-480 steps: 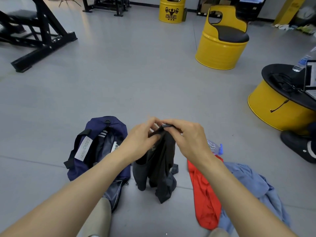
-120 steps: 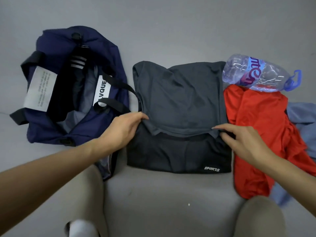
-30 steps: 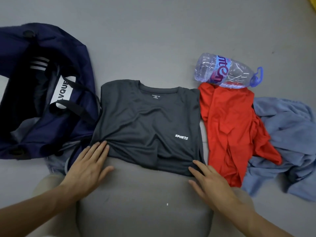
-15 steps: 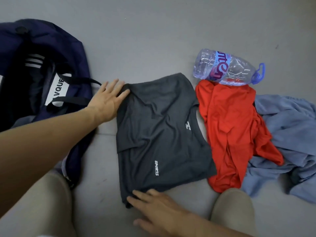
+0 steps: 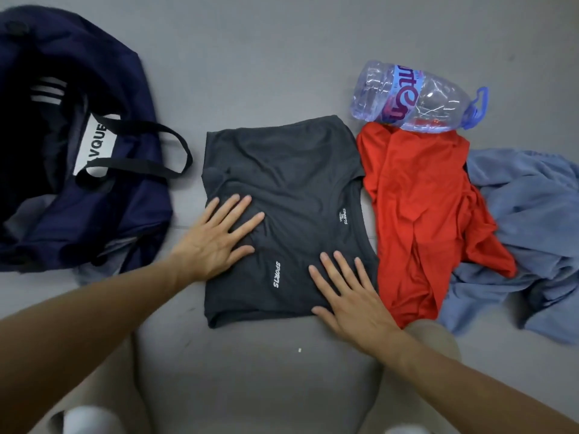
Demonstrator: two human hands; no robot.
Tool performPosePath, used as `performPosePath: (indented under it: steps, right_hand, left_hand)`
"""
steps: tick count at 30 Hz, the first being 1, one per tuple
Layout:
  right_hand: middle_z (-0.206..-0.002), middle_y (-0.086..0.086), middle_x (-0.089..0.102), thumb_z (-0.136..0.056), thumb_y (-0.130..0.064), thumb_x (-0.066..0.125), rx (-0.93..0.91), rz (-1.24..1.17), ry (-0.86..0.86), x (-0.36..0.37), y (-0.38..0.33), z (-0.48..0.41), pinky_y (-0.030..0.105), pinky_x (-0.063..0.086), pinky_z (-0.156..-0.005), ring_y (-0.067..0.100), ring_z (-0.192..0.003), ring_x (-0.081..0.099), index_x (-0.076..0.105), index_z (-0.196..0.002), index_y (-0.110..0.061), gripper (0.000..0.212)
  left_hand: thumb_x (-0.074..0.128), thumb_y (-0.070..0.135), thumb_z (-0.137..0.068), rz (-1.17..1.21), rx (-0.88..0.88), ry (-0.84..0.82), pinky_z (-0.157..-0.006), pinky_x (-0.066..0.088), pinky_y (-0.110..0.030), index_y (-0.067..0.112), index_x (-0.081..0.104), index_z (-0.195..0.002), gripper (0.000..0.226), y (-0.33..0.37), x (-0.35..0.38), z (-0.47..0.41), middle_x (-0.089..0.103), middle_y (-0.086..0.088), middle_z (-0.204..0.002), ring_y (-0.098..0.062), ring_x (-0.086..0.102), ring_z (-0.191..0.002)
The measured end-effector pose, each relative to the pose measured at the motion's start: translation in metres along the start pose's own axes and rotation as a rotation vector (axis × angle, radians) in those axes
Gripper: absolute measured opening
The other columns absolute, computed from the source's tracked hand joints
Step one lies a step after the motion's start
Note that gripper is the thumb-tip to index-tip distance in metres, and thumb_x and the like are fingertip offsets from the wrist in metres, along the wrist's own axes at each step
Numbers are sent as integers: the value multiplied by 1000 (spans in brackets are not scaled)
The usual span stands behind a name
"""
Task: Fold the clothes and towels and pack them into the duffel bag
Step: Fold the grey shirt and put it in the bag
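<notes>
The dark grey shirt (image 5: 282,195) — thin, matte knit, folded to a rough rectangle — lies on the smooth grey floor (image 5: 250,51) between the navy duffel bag (image 5: 78,170) and a crumpled red garment (image 5: 416,214). The left hand (image 5: 216,242) and right hand (image 5: 347,292) both press flat on it, fingers straight and spread. A ribbed clear plastic bottle (image 5: 416,98) touches the red cloth's far edge — soft blue fabric (image 5: 526,233) bunches beyond.

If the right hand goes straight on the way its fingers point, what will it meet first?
Nothing new, it seems: the right hand would slide further over the grey shirt it rests on, then onto bare floor.
</notes>
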State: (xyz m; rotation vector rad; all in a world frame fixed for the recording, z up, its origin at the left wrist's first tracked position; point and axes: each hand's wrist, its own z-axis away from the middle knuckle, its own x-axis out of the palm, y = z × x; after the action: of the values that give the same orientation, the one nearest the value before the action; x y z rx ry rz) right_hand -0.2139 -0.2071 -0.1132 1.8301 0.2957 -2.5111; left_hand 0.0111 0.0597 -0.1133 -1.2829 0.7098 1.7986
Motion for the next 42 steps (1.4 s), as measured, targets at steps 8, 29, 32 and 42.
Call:
performPosePath:
  steps: [8,29,32,42]
  right_hand:
    - [-163,9,28,-93,-48,53,-136,-27,97,-13,-10,-12,51,25,-118,31,-150,25,36,-153,-23,68]
    - [-120,11,59,-81,-15,77,-182,-93,236,-4,31,5,44,54,-81,30,-97,55,64,-130,-25,51]
    - [-117,11,60,-79,-11,80,-156,-118,260,-4,30,4,43,54,-80,31,-91,56,67,-127,-26,52]
    - [-120,7,58,-95,-36,57,-22,-267,216,-10,22,8,41,47,-81,29,-99,54,66,-128,-36,35]
  left_hand:
    - [40,44,-101,51,140,106,-115,33,-49,22,41,-152,55,12,-32,31,38,-13,-157,-35,39,-141]
    - [49,35,-100,106,194,169,-73,47,-41,18,52,-142,45,-7,16,101,56,-5,-98,-27,53,-82]
    - [49,19,-94,64,249,143,-70,47,-40,21,40,-153,60,-8,11,102,52,-4,-95,-26,48,-79]
    - [37,44,-101,98,217,108,-69,48,-37,24,34,-151,54,-6,7,95,54,-3,-93,-22,47,-75]
